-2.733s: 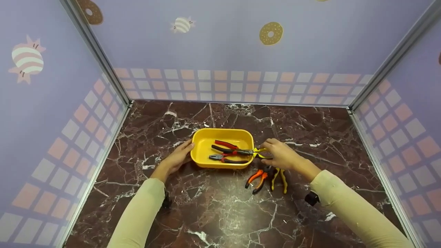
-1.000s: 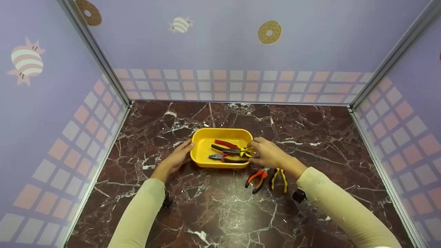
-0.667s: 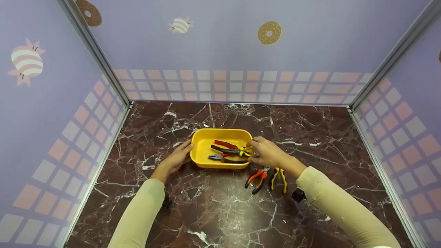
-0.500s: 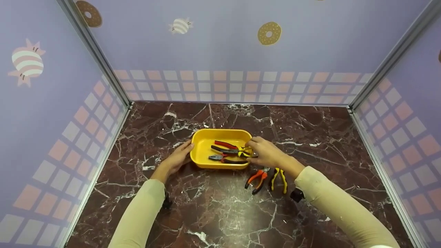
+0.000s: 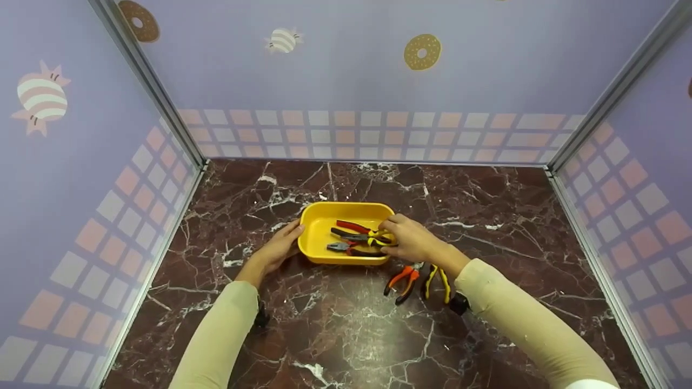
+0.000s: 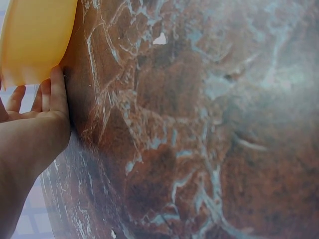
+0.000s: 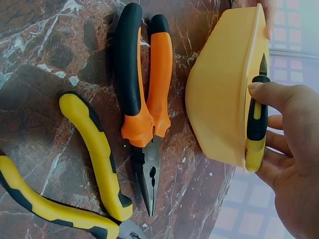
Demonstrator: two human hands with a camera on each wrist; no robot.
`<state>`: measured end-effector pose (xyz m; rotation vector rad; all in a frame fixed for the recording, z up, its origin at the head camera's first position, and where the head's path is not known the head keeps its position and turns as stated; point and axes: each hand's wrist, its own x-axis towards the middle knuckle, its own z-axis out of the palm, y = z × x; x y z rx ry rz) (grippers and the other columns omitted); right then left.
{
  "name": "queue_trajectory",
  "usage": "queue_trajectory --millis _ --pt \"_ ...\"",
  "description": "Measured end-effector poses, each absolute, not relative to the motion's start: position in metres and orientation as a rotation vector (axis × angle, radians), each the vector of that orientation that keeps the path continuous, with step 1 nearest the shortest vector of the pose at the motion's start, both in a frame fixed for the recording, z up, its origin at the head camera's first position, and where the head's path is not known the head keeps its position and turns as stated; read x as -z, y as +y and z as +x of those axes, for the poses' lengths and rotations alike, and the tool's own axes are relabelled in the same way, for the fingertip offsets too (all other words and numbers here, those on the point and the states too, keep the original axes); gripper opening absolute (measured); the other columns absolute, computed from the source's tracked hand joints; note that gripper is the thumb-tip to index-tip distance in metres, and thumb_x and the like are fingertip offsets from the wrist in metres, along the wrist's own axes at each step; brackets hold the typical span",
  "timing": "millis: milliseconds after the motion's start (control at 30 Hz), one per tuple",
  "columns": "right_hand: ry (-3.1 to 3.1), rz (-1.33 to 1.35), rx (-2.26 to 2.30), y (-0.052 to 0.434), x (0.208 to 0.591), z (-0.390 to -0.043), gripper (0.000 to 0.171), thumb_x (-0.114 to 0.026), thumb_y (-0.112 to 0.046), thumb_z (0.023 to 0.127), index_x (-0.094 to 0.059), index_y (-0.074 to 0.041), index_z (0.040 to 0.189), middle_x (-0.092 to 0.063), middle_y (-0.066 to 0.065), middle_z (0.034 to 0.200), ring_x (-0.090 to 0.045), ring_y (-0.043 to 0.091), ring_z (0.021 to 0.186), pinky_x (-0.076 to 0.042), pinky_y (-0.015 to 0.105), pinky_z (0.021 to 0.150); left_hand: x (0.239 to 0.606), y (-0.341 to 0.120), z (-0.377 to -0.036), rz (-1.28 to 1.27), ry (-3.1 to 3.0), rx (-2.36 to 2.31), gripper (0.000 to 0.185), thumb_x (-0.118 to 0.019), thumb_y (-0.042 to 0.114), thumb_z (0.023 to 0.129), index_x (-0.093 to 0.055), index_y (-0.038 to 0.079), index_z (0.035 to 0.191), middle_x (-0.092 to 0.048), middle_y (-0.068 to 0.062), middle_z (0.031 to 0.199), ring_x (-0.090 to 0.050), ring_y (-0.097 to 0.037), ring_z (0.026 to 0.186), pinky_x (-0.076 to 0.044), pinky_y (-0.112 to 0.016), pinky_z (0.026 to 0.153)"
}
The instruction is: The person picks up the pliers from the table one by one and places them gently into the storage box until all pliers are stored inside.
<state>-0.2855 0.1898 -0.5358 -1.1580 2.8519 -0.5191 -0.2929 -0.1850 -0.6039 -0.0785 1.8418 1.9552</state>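
- Head view: the left hand [image 5: 277, 247], fingers straight, rests against the yellow tray's [image 5: 316, 213] left wall; bare marble [image 5: 335, 335] lies open all round.
- The right hand [image 5: 411, 241] pinches yellow-black pliers [image 7: 256, 130] over the tray's right rim; its fingers hide their head.
- Orange-black pliers [image 5: 401, 280] and yellow-handled pliers [image 5: 437, 280] lie just right of the tray.

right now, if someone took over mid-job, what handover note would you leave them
Left hand: open, fingers resting against the left wall of the yellow tray, steadying it.
Right hand: gripping the yellow-and-black pliers at the tray's right rim, partly over the tray, not released.
Done: red-handled pliers and a second pair already lie in the tray.
Left: release the held pair, then probably move the orange-handled pliers and the yellow-handled pliers, both on the marble table just right of the tray's near corner.
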Motion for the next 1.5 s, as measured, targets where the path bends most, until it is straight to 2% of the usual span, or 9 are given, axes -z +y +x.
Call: queue_trajectory --millis 133,467,667,900,1100,1500 --pt "2.849 -1.15 0.518 0.186 0.535 -0.287 0.047 -0.086 -0.027 0.093 -0.069 -0.004 0.131 -0.065 0.016 0.129 -0.062 0.034 0.121 -0.057 0.053 0.097 0.604 -0.186 -0.292 -0.091 1.85 -1.949 0.065 -0.044 0.035 0.116 -0.018 0.012 0.171 -0.033 -0.015 0.17 -0.042 -0.035 0.151 -0.036 -0.049 0.124" --pt "2.846 -1.133 0.507 0.176 0.538 -0.29 0.05 -0.084 -0.029 0.094 -0.067 -0.003 0.133 -0.064 0.015 0.126 -0.063 0.033 0.115 -0.058 0.052 0.092 0.603 -0.184 -0.292 -0.082 1.834 -1.968 0.063 -0.043 0.032 0.117 -0.019 0.01 0.171 -0.03 -0.018 0.171 -0.041 -0.037 0.151 -0.035 -0.051 0.124" --pt "2.832 -1.07 0.525 0.171 0.539 -0.292 0.051 -0.083 -0.031 0.095 -0.066 -0.004 0.135 -0.062 0.014 0.128 -0.063 0.032 0.116 -0.057 0.052 0.093 0.605 -0.184 -0.293 -0.073 1.832 -1.974 0.064 -0.044 0.033 0.117 -0.018 0.01 0.171 -0.03 -0.018 0.171 -0.04 -0.037 0.152 -0.035 -0.05 0.124" --pt "2.824 -1.091 0.545 0.164 0.541 -0.292 0.05 -0.083 -0.031 0.095 -0.067 -0.004 0.134 -0.062 0.016 0.126 -0.066 0.032 0.106 -0.058 0.051 0.088 0.607 -0.185 -0.294 -0.061 1.851 -1.954 0.063 -0.042 0.032 0.117 -0.019 0.009 0.171 -0.03 -0.018 0.171 -0.039 -0.037 0.152 -0.035 -0.05 0.124" --pt "2.836 -1.089 0.562 0.159 0.547 -0.295 0.051 -0.082 -0.033 0.096 -0.066 -0.003 0.134 -0.063 0.016 0.128 -0.064 0.035 0.117 -0.057 0.053 0.096 0.605 -0.186 -0.294 -0.07 1.838 -1.967 0.065 -0.045 0.034 0.116 -0.019 0.009 0.171 -0.031 -0.018 0.17 -0.04 -0.037 0.152 -0.035 -0.05 0.125" --pt "2.84 -1.045 0.593 0.157 0.558 -0.294 0.047 -0.08 -0.033 0.098 -0.067 -0.004 0.132 -0.063 0.015 0.127 -0.061 0.035 0.123 -0.055 0.052 0.102 0.606 -0.185 -0.294 -0.079 1.821 -1.971 0.066 -0.045 0.034 0.116 -0.017 0.01 0.171 -0.029 -0.017 0.172 -0.038 -0.036 0.153 -0.035 -0.05 0.125"
